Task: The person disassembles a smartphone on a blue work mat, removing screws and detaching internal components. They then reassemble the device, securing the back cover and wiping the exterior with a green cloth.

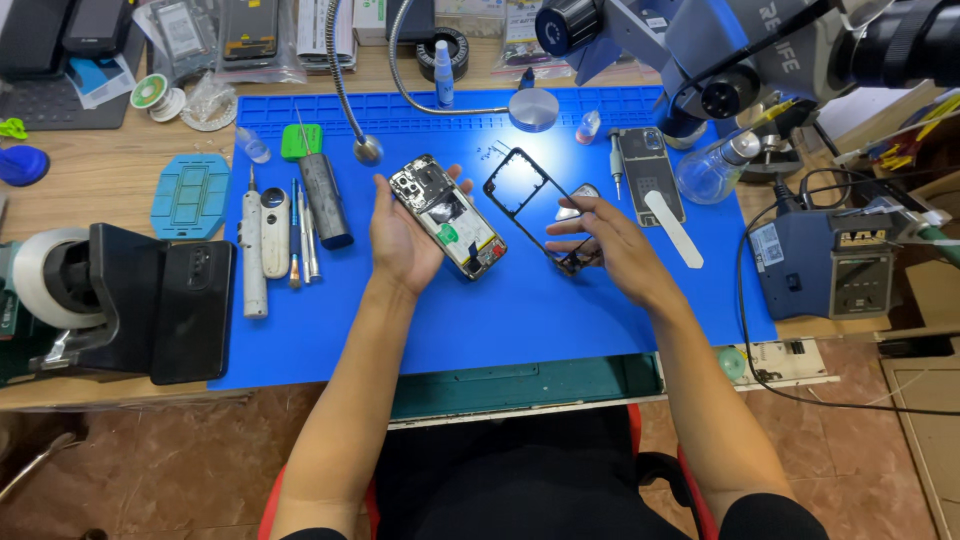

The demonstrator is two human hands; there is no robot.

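Left hand [403,238]: palm up, forearm rising from the lower edge, fingers curled under an opened phone [447,216]. The phone lies tilted across the palm, internals facing up, its top end past the thumb and its lower end overhanging the fingers toward the right. Grip is closed on the phone.

Right hand [610,243]: palm down, forearm angled in from the lower right, fingertips pinching the lower end of a black frame [528,203]. The frame slants up and left from the pinch, raised off the blue mat [500,310]. Grip is closed on the frame.

Phone and frame are near, not touching. Below both grips the mat is bare to its front edge. Left of the left hand lie hand tools [285,235]; beyond the right hand, a second phone [648,170] and a white spudger [674,227].
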